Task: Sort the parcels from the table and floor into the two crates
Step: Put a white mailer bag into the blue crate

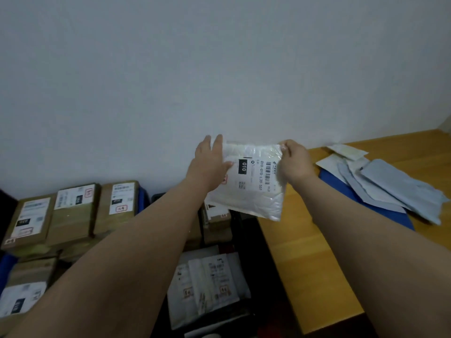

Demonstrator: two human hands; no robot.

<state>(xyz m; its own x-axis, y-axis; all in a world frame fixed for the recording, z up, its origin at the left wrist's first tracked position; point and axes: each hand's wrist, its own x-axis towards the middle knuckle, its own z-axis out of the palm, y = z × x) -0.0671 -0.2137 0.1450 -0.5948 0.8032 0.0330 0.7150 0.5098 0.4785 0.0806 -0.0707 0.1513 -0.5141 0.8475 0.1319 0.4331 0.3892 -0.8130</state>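
— White plastic mailer (246, 181) is up in front of me, label facing me, held above the gap between the wooden table (317, 252) and the dark crate (246, 313) below. Where do I stand on grip?

— Your right hand (294, 162) pinches the mailer's top right corner. Your left hand (211, 162) lies against its left edge with fingers straight, thumb on the front, more a support than a clamp.

— So how do I finish this well?

— I'd read the "010" on the label first, then match it to a crate. Soft bags already lie in the dark crate under the mailer; brown boxes (73, 208) fill the blue crate (7, 267) to the left. I judge the dark one likelier, but check.

— Room to move?

— Straight down looks open. Mind the table's near edge at your right forearm, and the stack of grey envelopes (395, 184) on the blue mat (341, 191). Keep the bag flat so it slides in beside the others.
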